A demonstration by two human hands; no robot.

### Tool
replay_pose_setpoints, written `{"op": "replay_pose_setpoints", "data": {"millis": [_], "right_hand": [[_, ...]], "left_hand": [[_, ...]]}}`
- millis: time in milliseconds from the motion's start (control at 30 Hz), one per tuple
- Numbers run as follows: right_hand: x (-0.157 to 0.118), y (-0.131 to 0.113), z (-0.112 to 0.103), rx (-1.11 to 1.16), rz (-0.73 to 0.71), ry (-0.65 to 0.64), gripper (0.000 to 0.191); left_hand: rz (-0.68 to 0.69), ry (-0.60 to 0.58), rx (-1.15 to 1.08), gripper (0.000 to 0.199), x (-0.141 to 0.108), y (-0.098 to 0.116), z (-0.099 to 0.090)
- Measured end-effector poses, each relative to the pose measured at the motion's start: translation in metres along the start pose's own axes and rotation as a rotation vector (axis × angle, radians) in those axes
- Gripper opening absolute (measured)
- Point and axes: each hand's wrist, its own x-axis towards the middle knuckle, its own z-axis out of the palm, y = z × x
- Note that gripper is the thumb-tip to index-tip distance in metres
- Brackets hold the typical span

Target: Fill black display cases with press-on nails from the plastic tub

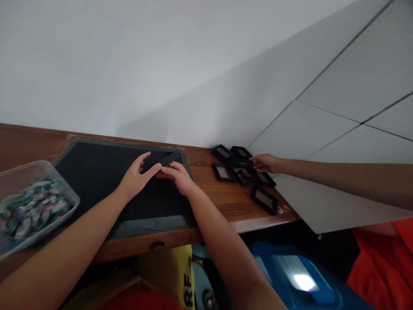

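My left hand [138, 175] is above a black mat [97, 172], its fingers apart and the thumb reaching to my right hand's fingertips. My right hand [178, 177] is closed in a pinch, thumb and fingers pressed together. What it holds, if anything, is too dark to make out against the mat. Just beyond the fingers shows a dark, flat, thin-edged shape [171, 156]. Left of my forearm stands a clear plastic tub [75, 200] filled with many small greenish, pink and white wrapped pieces [41, 206].
Several black window-fronted boxes [264, 199] lie at the table's right end. Another person's hand [266, 163] reaches in from the right and touches them. A white wall [161, 64] rises behind the wooden table [206, 193]. Below are a blue plastic object [277, 275] and a yellow bag [167, 271].
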Motion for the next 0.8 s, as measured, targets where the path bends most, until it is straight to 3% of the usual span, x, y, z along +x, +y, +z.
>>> {"op": "replay_pose_setpoints", "data": {"millis": [233,400,800], "right_hand": [[-0.001,-0.002,0.002,0.106,0.082,-0.1,0.025],[-0.002,-0.003,0.001,0.118,0.125,-0.178,0.022],[-0.002,-0.001,-0.004,0.092,0.157,-0.147,0.016]], "left_hand": [[-0.199,-0.139,-0.149,0.082,0.001,0.014,-0.003],[-0.305,-0.182,-0.181,0.115,-0.002,0.019,-0.008],[-0.277,-0.249,-0.273,0.114,-0.003,0.013,-0.006]]}}
